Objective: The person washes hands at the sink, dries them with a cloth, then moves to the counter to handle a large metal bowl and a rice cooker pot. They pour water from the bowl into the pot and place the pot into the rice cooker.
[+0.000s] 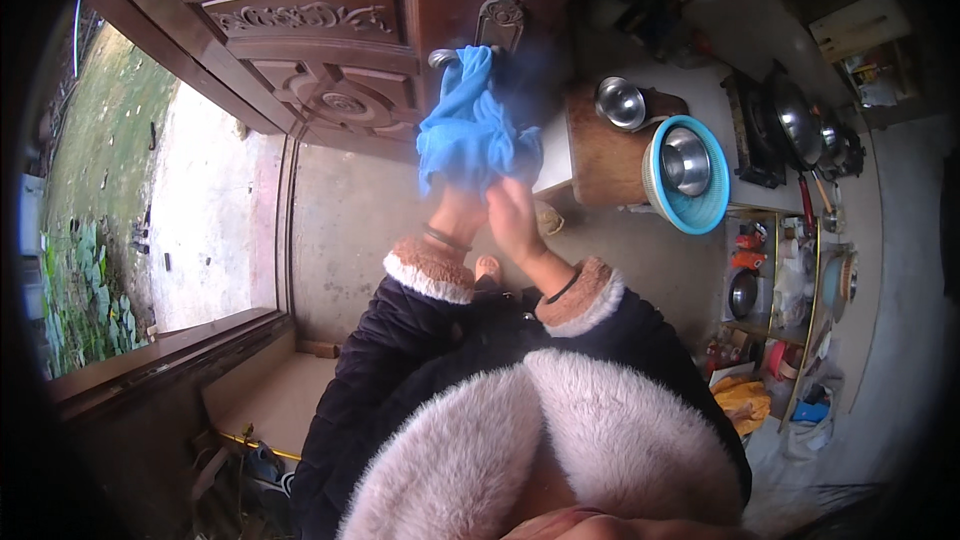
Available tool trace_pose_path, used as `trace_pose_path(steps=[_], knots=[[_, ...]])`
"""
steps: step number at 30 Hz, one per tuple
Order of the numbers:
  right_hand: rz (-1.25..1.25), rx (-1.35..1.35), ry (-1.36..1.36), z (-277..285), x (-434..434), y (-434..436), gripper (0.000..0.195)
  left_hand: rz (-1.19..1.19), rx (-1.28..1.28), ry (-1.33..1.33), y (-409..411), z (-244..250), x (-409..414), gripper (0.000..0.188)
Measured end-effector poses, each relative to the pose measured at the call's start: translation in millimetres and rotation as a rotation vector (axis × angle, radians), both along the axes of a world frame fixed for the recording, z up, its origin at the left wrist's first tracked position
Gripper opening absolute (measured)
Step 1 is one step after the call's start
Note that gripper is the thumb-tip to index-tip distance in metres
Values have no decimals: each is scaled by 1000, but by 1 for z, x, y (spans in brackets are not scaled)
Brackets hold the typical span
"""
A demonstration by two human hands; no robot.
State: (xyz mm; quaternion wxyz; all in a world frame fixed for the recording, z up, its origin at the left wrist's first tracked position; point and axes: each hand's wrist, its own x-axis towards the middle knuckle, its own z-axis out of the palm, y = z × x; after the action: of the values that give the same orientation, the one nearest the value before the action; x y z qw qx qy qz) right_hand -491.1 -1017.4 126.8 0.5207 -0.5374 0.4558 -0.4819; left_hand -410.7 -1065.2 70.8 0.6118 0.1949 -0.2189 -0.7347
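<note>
A blue cloth (476, 127) hangs in folds from the metal lever handle (442, 58) of a carved wooden door. My left hand (459, 206) reaches up into the cloth's lower end, and the fabric hides its fingers. Close beside it, my right hand (516, 217) is at the cloth's lower right edge. Motion blurs its fingers, and whether they grip the fabric is unclear. Both wrists have dark bands and come out of fluffy brown and white cuffs.
The carved door (322, 37) stands at the upper left, beside a doorway to the outside. To the right, a wooden board (604, 150) bears a steel bowl (621, 103) and a blue basket (655, 199). Farther right are a stove (754, 131), a wok (796, 120) and filled shelves.
</note>
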Motion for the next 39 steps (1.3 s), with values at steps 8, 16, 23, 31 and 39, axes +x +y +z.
trace_pose_path(steps=[8, 16, 23, 31, 39], knots=[[172, -657, 799, 15, -10, -19, 68, 166, 300, 11, -1, 44, -2, 40], [-139, -647, 1701, -18, -32, -64, 39, 437, -28, -789, 3, -32, -61, 31], [-42, -782, 2037, 0, -6, -22, 31, -207, 373, 85, -5, 0, -11, 44], [87, 119, -56, 41, -17, -53, 27, -399, -24, 484, 0, 49, 1, 57], [-257, -415, 524, 15, 16, -49, 23, -34, 347, 175, -29, -15, -2, 59]])
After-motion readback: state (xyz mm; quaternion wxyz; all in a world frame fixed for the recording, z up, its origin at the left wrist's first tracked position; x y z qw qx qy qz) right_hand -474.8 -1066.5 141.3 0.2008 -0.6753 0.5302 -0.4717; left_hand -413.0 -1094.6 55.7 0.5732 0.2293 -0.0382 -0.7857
